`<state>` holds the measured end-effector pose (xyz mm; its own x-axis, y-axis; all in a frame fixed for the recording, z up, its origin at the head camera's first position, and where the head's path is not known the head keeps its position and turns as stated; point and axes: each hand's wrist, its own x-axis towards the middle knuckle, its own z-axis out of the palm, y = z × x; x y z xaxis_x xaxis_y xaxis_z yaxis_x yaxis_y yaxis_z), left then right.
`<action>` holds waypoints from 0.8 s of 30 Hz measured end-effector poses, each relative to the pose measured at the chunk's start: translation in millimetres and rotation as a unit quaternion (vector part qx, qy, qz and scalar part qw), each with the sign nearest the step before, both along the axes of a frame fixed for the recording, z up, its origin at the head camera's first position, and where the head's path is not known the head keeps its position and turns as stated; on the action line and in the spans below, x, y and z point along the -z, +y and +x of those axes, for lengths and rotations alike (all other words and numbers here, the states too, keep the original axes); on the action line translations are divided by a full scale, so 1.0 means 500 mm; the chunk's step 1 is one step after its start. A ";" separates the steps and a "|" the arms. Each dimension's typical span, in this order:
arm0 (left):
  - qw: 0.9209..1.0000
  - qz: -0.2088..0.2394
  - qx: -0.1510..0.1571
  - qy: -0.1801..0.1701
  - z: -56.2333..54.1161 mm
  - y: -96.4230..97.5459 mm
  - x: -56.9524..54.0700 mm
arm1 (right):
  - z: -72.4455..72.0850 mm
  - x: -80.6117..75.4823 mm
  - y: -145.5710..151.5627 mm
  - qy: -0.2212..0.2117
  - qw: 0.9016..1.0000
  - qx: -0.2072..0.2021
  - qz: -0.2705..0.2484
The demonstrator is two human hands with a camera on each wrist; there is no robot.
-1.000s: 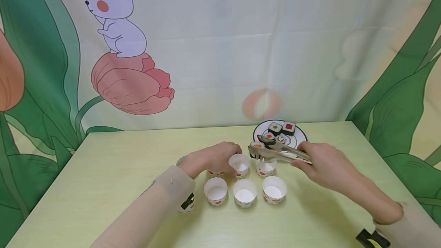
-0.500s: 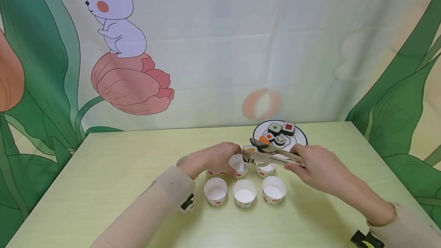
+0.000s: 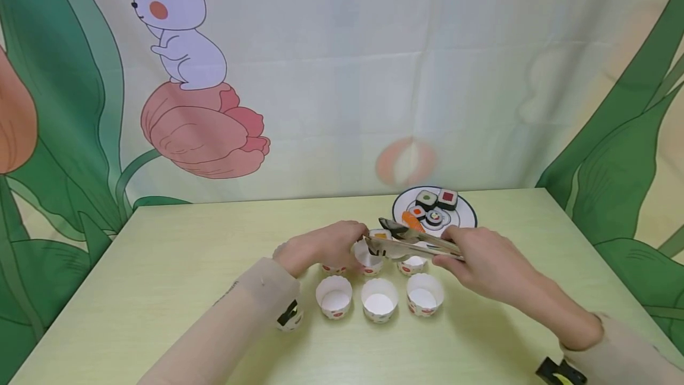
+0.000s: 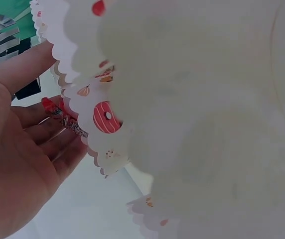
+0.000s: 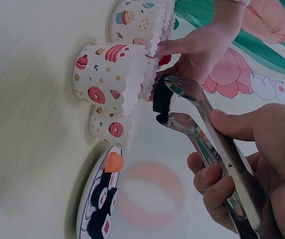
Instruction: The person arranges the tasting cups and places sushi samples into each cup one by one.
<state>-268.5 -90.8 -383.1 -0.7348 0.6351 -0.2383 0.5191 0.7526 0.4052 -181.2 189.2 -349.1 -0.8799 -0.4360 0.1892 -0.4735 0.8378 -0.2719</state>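
Note:
My right hand point(image 3: 491, 260) grips metal tongs point(image 3: 419, 243), their tips pinching a sushi roll point(image 3: 380, 234) with a yellow centre and black wrap. In the right wrist view the roll point(image 5: 161, 97) is held up between the tong ends, beside the left hand. My left hand point(image 3: 336, 246) has thumb and fingers at the side of a patterned paper baking cup point(image 3: 370, 262) in the back row, directly below the tong tips. By the left fingers, the left wrist view shows a red, speckled thing point(image 4: 63, 117), mostly hidden by cups.
Behind the cups a blue-rimmed plate point(image 3: 470, 212) bears several sushi pieces, among them an orange-topped one point(image 3: 412, 222). In front stand more paper cups point(image 3: 379, 300); another cup point(image 3: 290, 322) is partly hidden by my left sleeve. A printed cloth point(image 3: 331, 106) hangs behind the table.
The right hand has moved left with the tongs, carrying the roll from the plate's near edge to the cup at my left hand. The left hand stays nearly still.

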 end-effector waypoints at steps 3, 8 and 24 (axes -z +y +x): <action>1.000 -0.010 -0.009 -0.004 0.000 -0.003 0.001 | -0.001 0.002 -0.005 0.012 1.000 -0.006 0.002; 0.999 -0.042 -0.015 0.021 0.001 -0.009 0.001 | -0.005 0.004 -0.013 0.023 1.000 -0.012 0.009; 0.994 -0.097 -0.024 0.032 0.001 -0.020 0.002 | -0.014 0.017 -0.030 0.014 1.000 -0.021 0.010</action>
<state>-268.2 -101.0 -384.1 -0.7812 0.5446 -0.3052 0.4998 0.8385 0.2169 -188.2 174.0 -357.6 -0.8552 -0.4761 0.2050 -0.5156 0.8221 -0.2414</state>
